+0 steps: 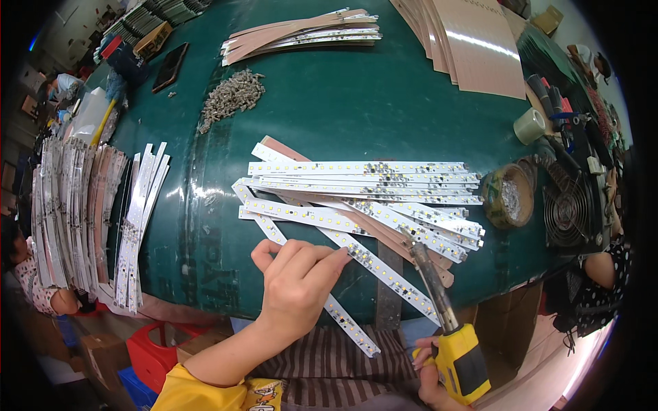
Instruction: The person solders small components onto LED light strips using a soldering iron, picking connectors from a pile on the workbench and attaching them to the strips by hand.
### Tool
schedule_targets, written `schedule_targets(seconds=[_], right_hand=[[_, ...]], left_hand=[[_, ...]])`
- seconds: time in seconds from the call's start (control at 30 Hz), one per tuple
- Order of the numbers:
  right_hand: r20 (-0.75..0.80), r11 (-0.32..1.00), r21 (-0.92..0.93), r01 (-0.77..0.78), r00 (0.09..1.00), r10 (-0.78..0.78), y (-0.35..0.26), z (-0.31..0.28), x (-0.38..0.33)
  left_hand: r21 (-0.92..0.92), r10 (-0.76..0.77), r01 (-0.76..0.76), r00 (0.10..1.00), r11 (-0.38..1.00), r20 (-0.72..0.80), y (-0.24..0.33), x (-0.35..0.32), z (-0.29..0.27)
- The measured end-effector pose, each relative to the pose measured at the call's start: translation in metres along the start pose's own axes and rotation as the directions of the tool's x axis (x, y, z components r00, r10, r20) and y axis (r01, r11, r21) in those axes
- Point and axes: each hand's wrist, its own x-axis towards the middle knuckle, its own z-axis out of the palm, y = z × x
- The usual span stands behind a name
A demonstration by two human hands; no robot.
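Dark lettering (211, 291) marks the tabletop (329, 109) near its front edge, black print the orange box (153, 41) at its far-left corner

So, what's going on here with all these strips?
A person's left fingers are at one white strip at the near side of a loose pile; whether they grip it is unclear. The right fingers hold a yellow tool, seemingly a soldering iron, its tip over the pile. A heap of small metallic parts lies farther back on the green table.
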Motion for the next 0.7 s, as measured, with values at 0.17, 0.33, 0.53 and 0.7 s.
schedule_targets(seconds=[0.17, 0.33, 0.53, 0.7], right_hand=[[-0.08, 0.999, -0.037, 0.003, 0.997, -0.006, 0.015, 0.003, -0.004], [-0.06, 1.0, 0.005, 0.012, 0.998, -0.011, 0.019, 0.004, -0.002], [-0.082, 0.999, 0.017, -0.034, 0.996, 0.035, 0.007, 0.007, 0.003], [-0.079, 0.967, -0.204, 0.154, 0.982, -0.174, -0.017, 0.005, 0.02]], left_hand=[[-0.096, -0.107, 0.106, 0.994, 0.99, -0.008, -0.001, -0.003, 0.001], [-0.088, -0.145, 0.143, 0.989, 0.986, -0.018, -0.003, -0.004, 0.0], [-0.118, -0.149, 0.147, 0.989, 0.982, -0.01, -0.005, -0.006, 0.001], [-0.135, -0.149, 0.146, 0.989, 0.98, -0.012, -0.006, -0.008, 0.002]])
